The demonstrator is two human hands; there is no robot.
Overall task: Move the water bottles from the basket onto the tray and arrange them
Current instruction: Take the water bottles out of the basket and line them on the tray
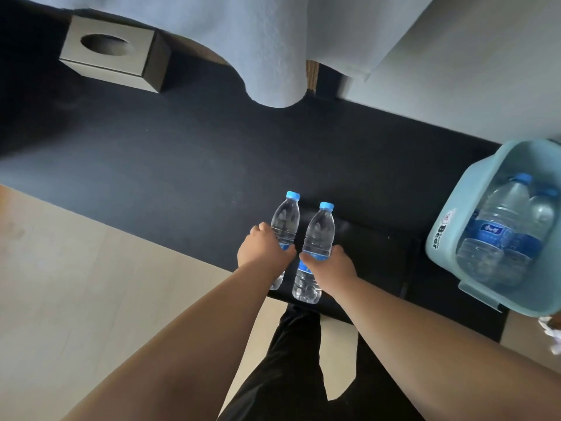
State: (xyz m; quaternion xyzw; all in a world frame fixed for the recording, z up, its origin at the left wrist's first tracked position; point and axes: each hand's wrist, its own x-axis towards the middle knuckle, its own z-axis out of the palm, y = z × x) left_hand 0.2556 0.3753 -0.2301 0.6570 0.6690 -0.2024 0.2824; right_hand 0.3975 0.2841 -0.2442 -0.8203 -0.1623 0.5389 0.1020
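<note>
Two clear water bottles with blue caps stand upright side by side at the left end of a black tray (376,256) on the dark counter. My left hand (262,249) is wrapped around the left bottle (285,220) at its label. My right hand (329,264) grips the right bottle (318,235) at its label. A light blue plastic basket (449,220) stands at the right edge of the counter. At least two more bottles (501,226) lie inside it.
A grey tissue box (112,53) sits at the far left of the dark counter (182,165). A pale curtain (258,50) hangs over the counter's back edge. Light wood floor shows below, with my dark trouser legs.
</note>
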